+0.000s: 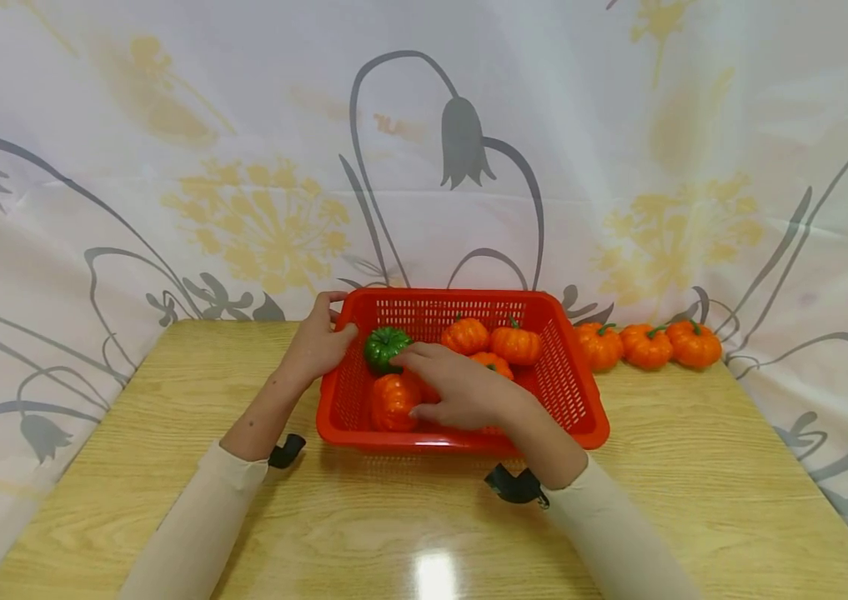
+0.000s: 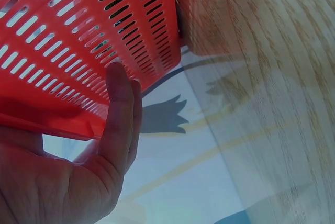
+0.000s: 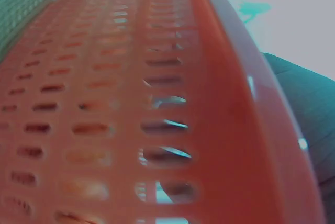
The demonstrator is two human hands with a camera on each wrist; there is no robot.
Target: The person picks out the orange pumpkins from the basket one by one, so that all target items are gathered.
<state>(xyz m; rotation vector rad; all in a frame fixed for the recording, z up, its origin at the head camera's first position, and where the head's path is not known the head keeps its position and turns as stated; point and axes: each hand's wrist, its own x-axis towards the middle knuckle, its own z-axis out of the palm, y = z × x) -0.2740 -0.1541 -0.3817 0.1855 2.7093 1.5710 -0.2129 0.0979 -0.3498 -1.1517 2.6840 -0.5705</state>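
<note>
A red slotted plastic basket (image 1: 461, 442) stands on the wooden table, holding several small orange pumpkins (image 1: 517, 344) and one green pumpkin (image 1: 386, 347). At its left rim, my left hand (image 1: 322, 337) grips the edge, thumb on the inner side and fingers along the outer wall; the left wrist view shows those fingers (image 2: 121, 114) against the slots. Inside the basket my right hand (image 1: 461, 385) hovers with thumb and fingers apart, beside the front-left orange pumpkin (image 1: 393, 402). Part of the orange beneath its palm is hidden. The right wrist view mostly shows the basket's front wall (image 3: 104, 98).
Outside the basket on the right, a row of three orange pumpkins (image 1: 647, 347) lies on the table (image 1: 694, 467). Behind the table hangs a pale cloth (image 1: 281, 125) printed with grey and yellow flowers.
</note>
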